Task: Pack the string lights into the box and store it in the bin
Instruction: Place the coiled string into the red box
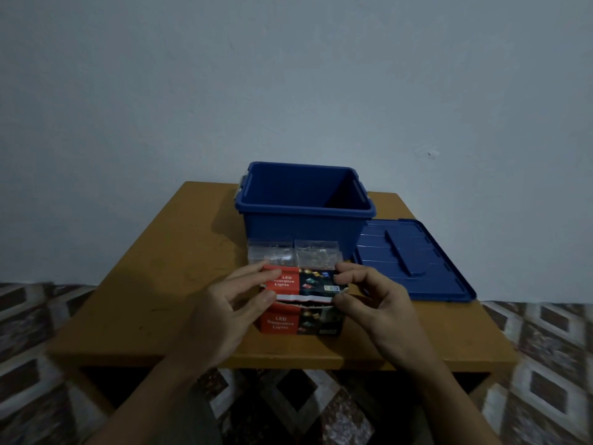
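Note:
A red and black box marked LED Decorative Lights (301,322) stands near the front of the wooden table (160,284). My left hand (224,313) pinches the left end of its top flap, and my right hand (375,303) pinches the right end. The flap is slightly raised, leaving a dark gap under it. Just behind the box lie two clear plastic bags of string lights (293,253), side by side. The open blue bin (305,208) stands behind them at the back of the table and looks empty.
The bin's blue lid (414,260) lies flat to the right of the bin, reaching the table's right edge. A pale wall rises behind the table. Patterned floor tiles (545,348) surround the table.

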Demonstrator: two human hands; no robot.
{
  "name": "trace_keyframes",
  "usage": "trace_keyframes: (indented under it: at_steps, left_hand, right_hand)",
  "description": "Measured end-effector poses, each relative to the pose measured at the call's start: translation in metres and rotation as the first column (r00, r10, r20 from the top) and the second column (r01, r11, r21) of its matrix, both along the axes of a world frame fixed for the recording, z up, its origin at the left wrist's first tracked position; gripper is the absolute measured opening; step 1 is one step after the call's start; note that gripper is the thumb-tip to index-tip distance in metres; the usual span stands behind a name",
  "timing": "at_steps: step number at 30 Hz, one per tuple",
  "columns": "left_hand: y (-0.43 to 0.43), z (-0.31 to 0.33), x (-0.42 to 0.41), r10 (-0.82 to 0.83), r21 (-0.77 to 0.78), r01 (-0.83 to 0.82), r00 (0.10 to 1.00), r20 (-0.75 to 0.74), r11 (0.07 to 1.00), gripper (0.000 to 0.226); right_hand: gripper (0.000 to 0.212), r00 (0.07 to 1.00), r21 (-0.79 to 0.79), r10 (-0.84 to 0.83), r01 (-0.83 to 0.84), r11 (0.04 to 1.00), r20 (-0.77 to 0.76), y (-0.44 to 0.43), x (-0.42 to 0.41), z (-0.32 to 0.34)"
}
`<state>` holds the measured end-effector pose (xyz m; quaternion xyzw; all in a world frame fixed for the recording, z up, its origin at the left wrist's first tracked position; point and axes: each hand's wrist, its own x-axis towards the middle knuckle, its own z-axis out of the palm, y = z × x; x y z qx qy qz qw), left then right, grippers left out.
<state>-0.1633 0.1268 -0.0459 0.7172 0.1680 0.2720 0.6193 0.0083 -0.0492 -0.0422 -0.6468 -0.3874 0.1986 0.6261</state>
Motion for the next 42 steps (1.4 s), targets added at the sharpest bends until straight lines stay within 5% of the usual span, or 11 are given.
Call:
trace_keyframes:
  at_steps: [9, 19, 27, 35, 42]
  left_hand:
    - [0.001, -0.002, 0.001, 0.001, -0.123, 0.003, 1.0, 0.027, 0.992, 0.031]
    - [-0.003, -0.007, -0.003, 0.011, 0.019, -0.011, 1.0, 0.001, 1.0, 0.033]
    - [-0.01, 0.001, 0.0, 0.195, -0.128, -0.194, 0.981, -0.004, 0.973, 0.027]
    - [-0.013, 0.012, 0.005, 0.206, -0.02, -0.218, 0.946, -0.25, 0.976, 0.004]
    - [-0.021, 0.023, 0.006, 0.209, -0.025, -0.23, 0.919, -0.334, 0.973, 0.019]
  right_hand:
    - [0.017, 0.998, 0.001, -0.013, 0.012, 1.0, 0.064, 0.001, 0.0, -0.004]
    - [0.018, 0.983, -0.02, -0.093, 0.097, 0.995, 0.16, 0.004, -0.009, -0.009]
    - [0.014, 0.974, 0.032, -0.225, 0.226, 0.974, -0.039, 0.01, -0.017, -0.007]
    - [0.014, 0.951, -0.263, -0.307, 0.307, 0.914, 0.045, 0.016, -0.02, -0.003]
    - [0.022, 0.953, -0.358, -0.304, 0.281, 0.891, -0.008, 0.012, -0.022, 0.003]
